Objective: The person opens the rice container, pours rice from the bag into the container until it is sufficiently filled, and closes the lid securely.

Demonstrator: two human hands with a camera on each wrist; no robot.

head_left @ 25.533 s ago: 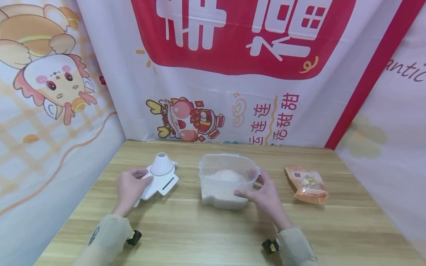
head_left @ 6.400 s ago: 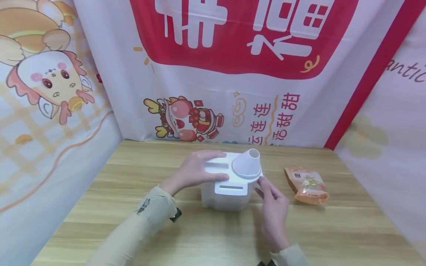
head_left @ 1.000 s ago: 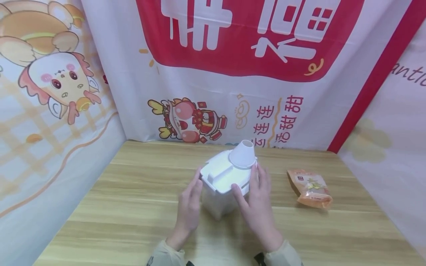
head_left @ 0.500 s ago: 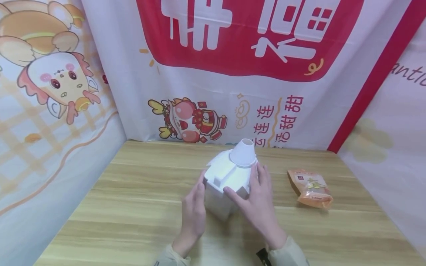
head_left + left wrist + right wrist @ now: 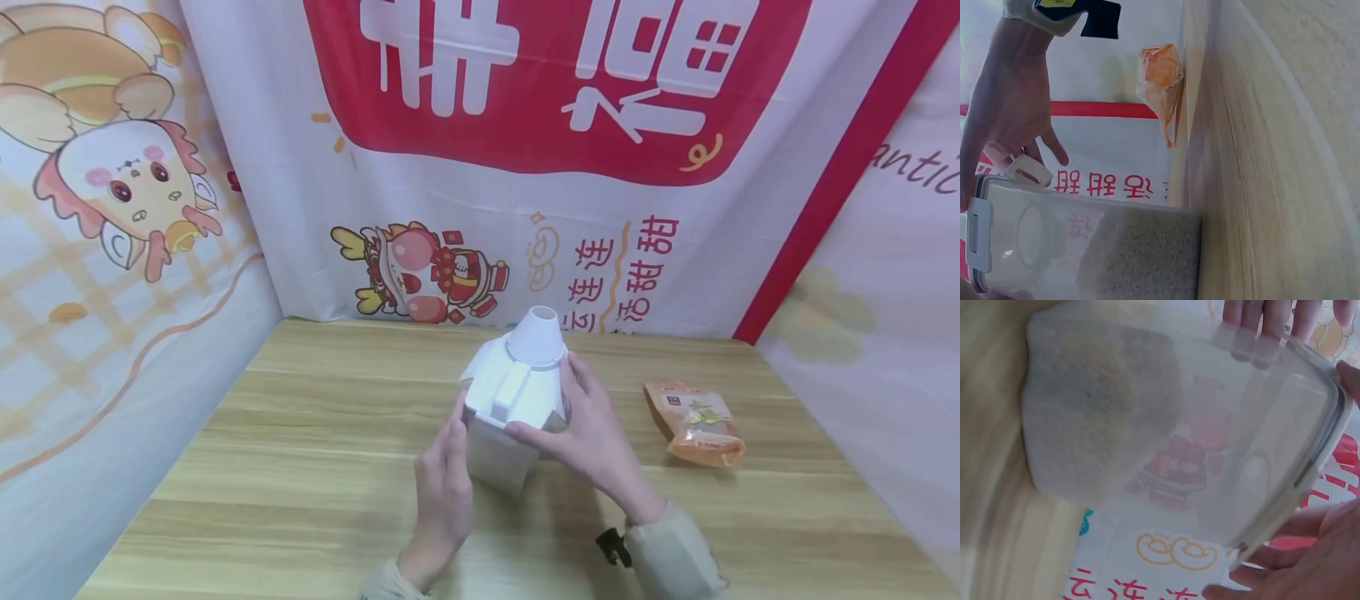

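Note:
A clear plastic rice container (image 5: 501, 458) stands upright on the wooden table, with rice in its lower part (image 5: 1141, 259). Its white lid (image 5: 495, 375) is on top, with a cone-shaped spout (image 5: 537, 337). One slotted clip (image 5: 979, 234) lies against the near side; another clip (image 5: 1029, 169) sticks out on the right. My right hand (image 5: 592, 433) grips the lid's edge, thumb at the front corner, fingers along the right side. My left hand (image 5: 444, 483) rests with fairly straight fingers (image 5: 1254, 322) against the container's left wall. Part of the left hand is cut off in the left wrist view.
An orange snack-like packet (image 5: 696, 423) lies on the table (image 5: 315, 467) to the right. Printed cloth (image 5: 420, 200) hangs behind the table's back edge and along both sides. Black straps (image 5: 613, 547) are worn at the wrists.
Long before, the lid lay beside the uncovered container; later it sat on top. In the last second the container has turned counterclockwise as seen from above, its spout shifting left and its near corner right.

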